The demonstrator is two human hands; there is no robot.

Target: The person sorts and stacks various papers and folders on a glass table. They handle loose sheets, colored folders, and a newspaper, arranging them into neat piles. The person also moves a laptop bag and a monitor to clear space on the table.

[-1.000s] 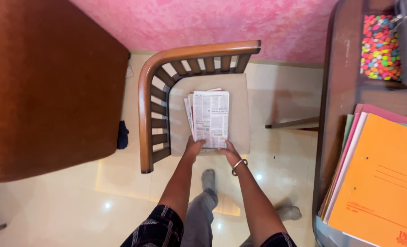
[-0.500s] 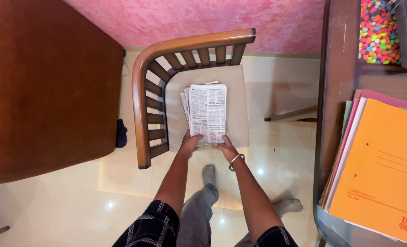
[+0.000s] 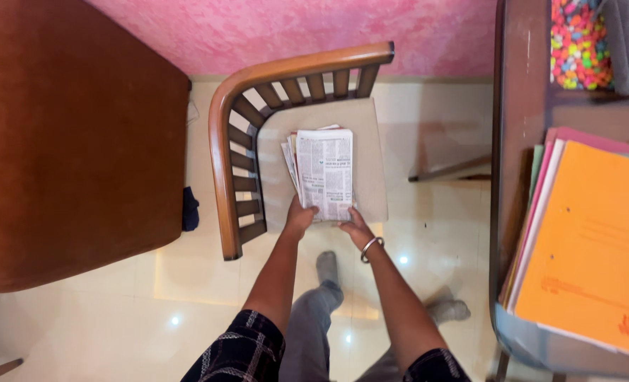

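We see a stack of folded newspapers lying on the pale seat of a wooden chair in the upper middle of the frame, its sheets slightly fanned along the left edge. Our left hand grips the lower left corner of the stack, fingers curled onto the paper, and our right hand, with a metal bangle at the wrist, grasps the lower right corner; both hands close on the newspapers at the near edge of the seat. The chair's curved slatted back wraps the seat's left and top sides. Below the hands, at the bottom centre, we see grey trousers and socked feet on the glossy cream floor. A large brown table surface fills the upper left of the frame, with a small dark thing on the floor just beside its right edge. A pink wall runs along the top. At the right edge, a desk carries a pile of folders, the topmost orange, and above them a container of many-coloured small pieces.
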